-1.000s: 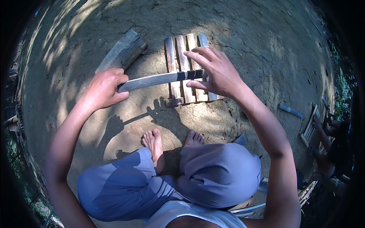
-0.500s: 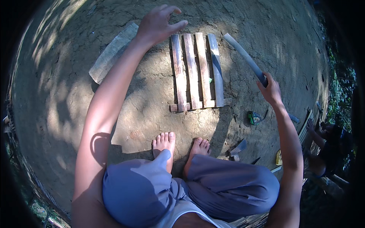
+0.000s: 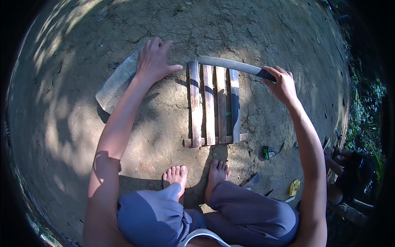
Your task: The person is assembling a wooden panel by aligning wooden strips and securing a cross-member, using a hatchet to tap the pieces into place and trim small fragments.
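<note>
My right hand point(image 3: 282, 82) grips one end of a long, slightly curved grey slat point(image 3: 230, 64), darker at the held end. It extends leftward over the far ends of several upright slats point(image 3: 208, 107) laid side by side on the ground, casting a shadow across them. Under their near ends lies a short brown crosspiece point(image 3: 188, 142). My left hand point(image 3: 154, 61) is open and empty, fingers spread, left of the slats' far ends. Behind it rests a flat grey slab point(image 3: 117, 84); whether the hand touches it I cannot tell.
A green-and-black tape measure point(image 3: 269, 152) lies right of the slats. Nearer my right knee are a dark blade point(image 3: 251, 181) and a yellow object point(image 3: 294, 187). Another person point(image 3: 356, 173) sits at the far right. My bare feet point(image 3: 176, 176) stand just below the crosspiece.
My right hand has swung the slat from beside the row to crosswise over its far end. My left hand has shifted slightly left, still open. The view has tilted, so ground objects appear lower.
</note>
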